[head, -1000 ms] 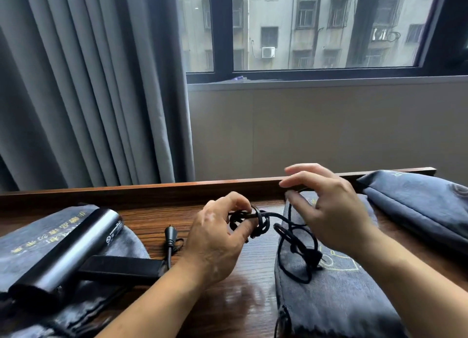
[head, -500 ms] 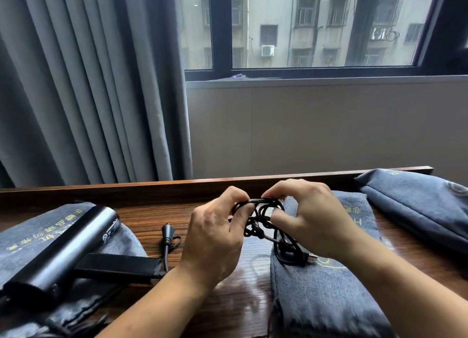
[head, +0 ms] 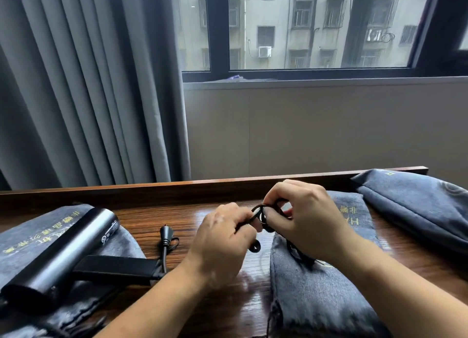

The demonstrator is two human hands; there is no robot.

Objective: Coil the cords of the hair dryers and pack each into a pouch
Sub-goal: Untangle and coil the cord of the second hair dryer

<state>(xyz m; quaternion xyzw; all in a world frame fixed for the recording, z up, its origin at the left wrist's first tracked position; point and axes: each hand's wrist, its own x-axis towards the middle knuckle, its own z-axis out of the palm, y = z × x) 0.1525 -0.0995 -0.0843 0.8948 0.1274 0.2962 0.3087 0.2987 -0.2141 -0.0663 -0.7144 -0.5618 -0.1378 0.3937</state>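
both my bare forearms come in from the bottom edge, the left forearm (head: 157,299) and the right forearm (head: 405,287) angled toward each other so the hands meet at centre. my left hand (head: 222,239) is knuckles up, fingers curled, pinching a thin black cord (head: 256,209). my right hand (head: 306,221) sits just beside it and slightly higher, fingers curled down, pinching the same cord. the fingertips of both hands nearly touch.

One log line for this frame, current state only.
left hand: grips black cord | right hand: pinches same cord | hair dryer: lying on left pouch
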